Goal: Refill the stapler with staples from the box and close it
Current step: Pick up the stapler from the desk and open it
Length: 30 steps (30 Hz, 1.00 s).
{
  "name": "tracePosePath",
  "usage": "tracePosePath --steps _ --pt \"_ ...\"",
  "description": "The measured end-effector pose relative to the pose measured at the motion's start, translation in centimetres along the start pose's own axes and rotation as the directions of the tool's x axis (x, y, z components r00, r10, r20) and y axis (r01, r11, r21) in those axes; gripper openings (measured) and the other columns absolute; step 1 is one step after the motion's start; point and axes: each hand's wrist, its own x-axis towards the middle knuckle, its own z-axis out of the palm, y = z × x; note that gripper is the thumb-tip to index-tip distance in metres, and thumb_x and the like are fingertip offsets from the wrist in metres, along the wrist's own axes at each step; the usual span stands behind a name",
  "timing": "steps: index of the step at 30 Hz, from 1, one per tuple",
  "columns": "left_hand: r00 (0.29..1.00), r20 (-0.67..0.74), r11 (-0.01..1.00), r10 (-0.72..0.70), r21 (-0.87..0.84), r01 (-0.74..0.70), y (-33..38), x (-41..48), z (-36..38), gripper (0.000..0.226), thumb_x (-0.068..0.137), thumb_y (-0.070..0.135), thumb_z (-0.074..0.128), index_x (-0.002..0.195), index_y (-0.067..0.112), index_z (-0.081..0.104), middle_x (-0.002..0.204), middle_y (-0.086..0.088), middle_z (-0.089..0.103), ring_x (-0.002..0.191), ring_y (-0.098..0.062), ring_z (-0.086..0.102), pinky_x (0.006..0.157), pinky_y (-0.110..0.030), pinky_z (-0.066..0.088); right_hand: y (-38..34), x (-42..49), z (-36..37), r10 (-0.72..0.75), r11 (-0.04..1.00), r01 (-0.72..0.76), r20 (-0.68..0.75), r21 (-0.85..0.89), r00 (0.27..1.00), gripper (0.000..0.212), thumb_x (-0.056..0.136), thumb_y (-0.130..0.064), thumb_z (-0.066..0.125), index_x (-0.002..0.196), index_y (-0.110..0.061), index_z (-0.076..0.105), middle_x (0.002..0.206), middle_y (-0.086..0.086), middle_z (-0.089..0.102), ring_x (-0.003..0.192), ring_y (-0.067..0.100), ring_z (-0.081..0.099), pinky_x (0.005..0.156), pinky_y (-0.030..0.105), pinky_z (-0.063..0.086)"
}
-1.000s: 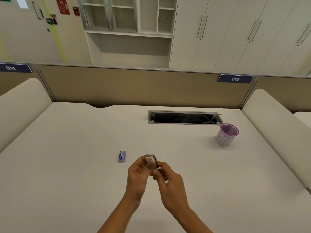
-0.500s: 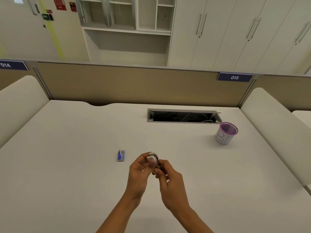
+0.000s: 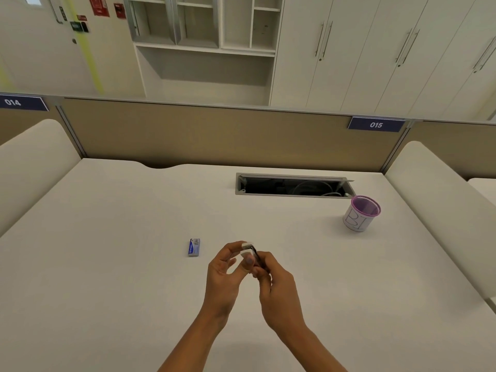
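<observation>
A small white stapler (image 3: 247, 249) with a dark metal part is held above the desk between both hands. My left hand (image 3: 224, 275) pinches its white end with thumb and fingers. My right hand (image 3: 276, 284) grips the dark part from the right side, and most of the stapler is hidden by the fingers. A small blue staple box (image 3: 193, 247) lies flat on the white desk (image 3: 107, 264), a short way to the left of my left hand, touched by neither hand.
A purple-rimmed mesh cup (image 3: 361, 214) with a white label stands at the right rear. An open cable slot (image 3: 292, 185) is cut into the desk behind it. A beige partition (image 3: 204, 135) closes the far edge, with padded side panels left and right.
Both hands have stayed together on the stapler with only slight finger shifts. The view has shifted slightly.
</observation>
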Motion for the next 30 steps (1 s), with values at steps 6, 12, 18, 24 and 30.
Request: tracePosePath --steps 6,12,18,24,30 --pt "1.0 -0.031 0.999 -0.003 0.041 0.004 0.1 -0.2 0.1 0.021 0.071 0.043 0.074 0.091 0.036 0.07 0.099 0.007 0.074 0.105 -0.011 0.063 0.105 -0.048 0.039 0.3 -0.3 0.0 -0.008 1.0 0.008 0.028 -0.001 1.0 0.022 0.101 -0.016 0.046 0.109 -0.03 0.062 0.075 -0.017 0.067 0.077 0.005 0.063 0.068 0.011 0.049" --pt "0.991 -0.134 0.997 -0.009 0.071 0.019 -0.2 -0.5 0.7 0.024 0.068 0.049 0.072 0.09 0.041 0.071 0.096 0.011 0.074 0.1 -0.006 0.064 0.083 -0.013 0.047 0.0 -0.2 -0.2 0.084 0.996 -0.087 0.12 0.021 0.989 0.024 0.103 -0.026 0.043 0.112 -0.046 0.053 0.088 -0.017 0.07 0.081 0.003 0.066 0.069 0.01 0.049" --pt "0.956 -0.277 0.995 -0.096 0.011 0.103 -1.3 -0.4 1.7 0.04 0.061 0.043 0.083 0.086 0.019 0.064 0.087 0.001 0.071 0.085 -0.016 0.069 0.06 -0.02 0.056 -0.3 -1.1 1.0 0.09 0.995 -0.093 0.081 0.037 0.993 0.028 0.1 -0.03 0.049 0.127 -0.039 0.051 0.101 -0.015 0.073 0.087 0.001 0.069 0.073 0.019 0.056" --pt "0.992 -0.067 0.984 -0.106 0.14 0.115 -1.2 -0.5 1.6 0.046 0.078 0.064 0.049 0.085 0.019 0.056 0.084 0.002 0.071 0.075 -0.01 0.069 0.057 -0.014 0.049 -0.3 -0.5 0.1 0.145 0.983 -0.142 -0.019 0.118 0.989 0.016 0.097 -0.041 0.05 0.103 -0.03 0.06 0.088 -0.009 0.075 0.081 0.008 0.072 0.073 0.023 0.059" --pt "0.977 0.016 0.68 0.213 0.716 -0.16 -1.2 0.0 0.6 0.046 0.086 0.069 0.025 0.079 0.031 0.05 0.066 0.013 0.06 0.061 -0.008 0.06 0.051 -0.011 0.04 -0.8 -1.2 0.2 0.149 0.96 -0.126 -0.073 0.249 0.986 0.013 0.097 -0.024 0.055 0.09 -0.029 0.065 0.083 -0.014 0.071 0.075 0.008 0.069 0.066 0.017 0.053"
